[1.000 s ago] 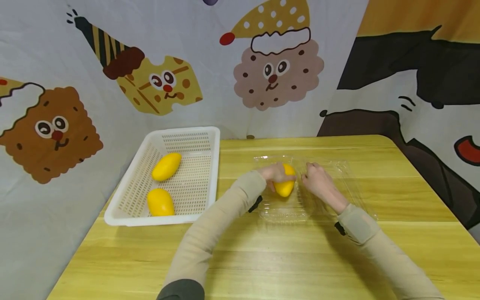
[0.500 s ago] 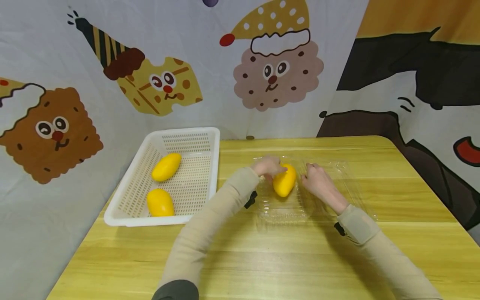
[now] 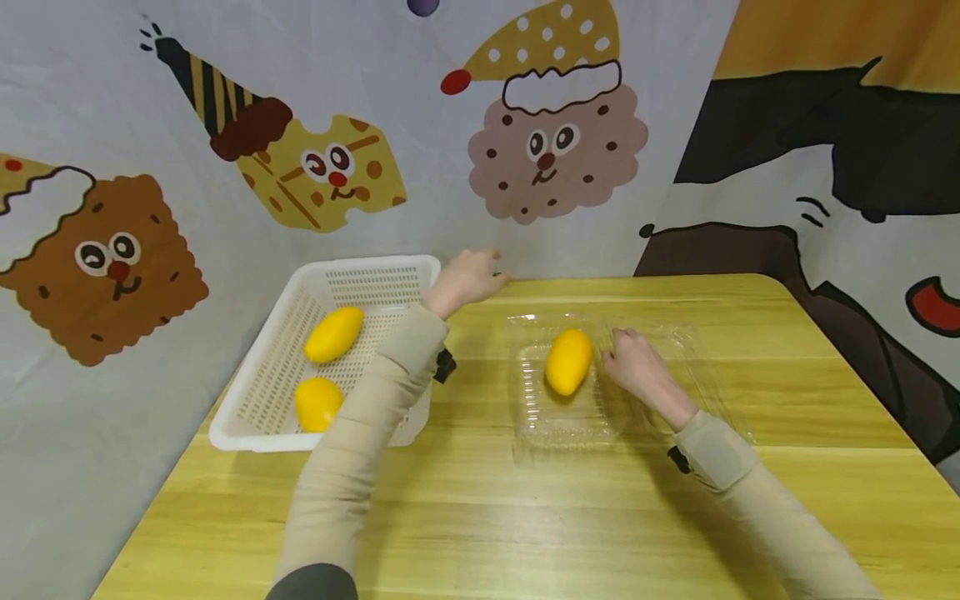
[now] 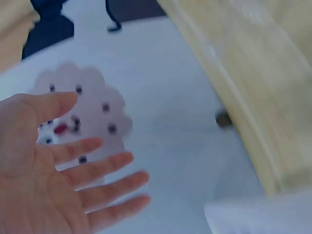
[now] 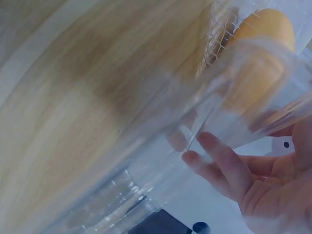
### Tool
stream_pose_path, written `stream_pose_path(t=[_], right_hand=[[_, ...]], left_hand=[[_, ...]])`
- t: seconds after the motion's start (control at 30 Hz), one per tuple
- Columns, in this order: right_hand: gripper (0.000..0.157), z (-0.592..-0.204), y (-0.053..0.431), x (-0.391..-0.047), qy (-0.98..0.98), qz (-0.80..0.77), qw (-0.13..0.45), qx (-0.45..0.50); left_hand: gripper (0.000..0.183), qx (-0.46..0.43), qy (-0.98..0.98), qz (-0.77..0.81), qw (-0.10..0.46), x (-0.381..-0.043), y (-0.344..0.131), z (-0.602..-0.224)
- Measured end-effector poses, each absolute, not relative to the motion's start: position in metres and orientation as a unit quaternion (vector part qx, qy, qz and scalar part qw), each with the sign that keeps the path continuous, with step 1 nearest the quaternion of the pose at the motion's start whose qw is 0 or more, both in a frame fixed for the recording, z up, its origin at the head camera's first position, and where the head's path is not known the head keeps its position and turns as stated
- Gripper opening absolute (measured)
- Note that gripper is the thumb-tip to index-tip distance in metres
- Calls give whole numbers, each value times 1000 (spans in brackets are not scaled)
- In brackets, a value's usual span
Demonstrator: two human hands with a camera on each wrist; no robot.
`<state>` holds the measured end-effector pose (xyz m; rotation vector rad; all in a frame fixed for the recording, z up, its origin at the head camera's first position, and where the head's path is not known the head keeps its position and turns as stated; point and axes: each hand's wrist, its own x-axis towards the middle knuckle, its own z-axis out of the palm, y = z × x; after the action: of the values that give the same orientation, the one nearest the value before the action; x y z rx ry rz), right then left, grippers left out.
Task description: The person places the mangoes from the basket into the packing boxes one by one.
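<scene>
My left hand (image 3: 468, 279) is over the back right corner of the white basket (image 3: 225, 429), holding nothing; the left wrist view shows its fingers (image 4: 107, 187) spread and straight. A yellow mango (image 3: 568, 362) lies in one half of a clear plastic clamshell box (image 3: 562, 429), which is spread flat on the table. At the middle fold of that box, my right hand (image 3: 640, 367) pinches the thin plastic. Seen from the right wrist, its fingers (image 5: 226, 161) curl against the clear wall, with the mango showing through behind. Two more mangoes (image 3: 334, 334) lie in the basket.
The wooden table (image 3: 510, 525) ends at the back against a white cloth (image 3: 442, 183) printed with cartoon figures. The basket stands on the left, the clamshell box right of it, its lid half (image 3: 697, 367) lying to the right.
My left hand has let go of the mango in the box and moved left and back to the basket's corner. The right hand stays in place at the box.
</scene>
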<state>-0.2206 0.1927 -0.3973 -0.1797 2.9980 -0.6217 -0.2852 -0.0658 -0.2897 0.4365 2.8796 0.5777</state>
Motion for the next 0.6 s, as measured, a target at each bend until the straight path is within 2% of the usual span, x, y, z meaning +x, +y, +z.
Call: stream_pose_path(t=[0.3,0.6], right_hand=[[52,-397,192,-220,975,-213,42,-58],[50,-397,191,-221,974,-214,46,-55]], left_hand=[[78,62,988,133,57,-296,-145,-297],[84,-12,987,85,135,-298,-212,-324]])
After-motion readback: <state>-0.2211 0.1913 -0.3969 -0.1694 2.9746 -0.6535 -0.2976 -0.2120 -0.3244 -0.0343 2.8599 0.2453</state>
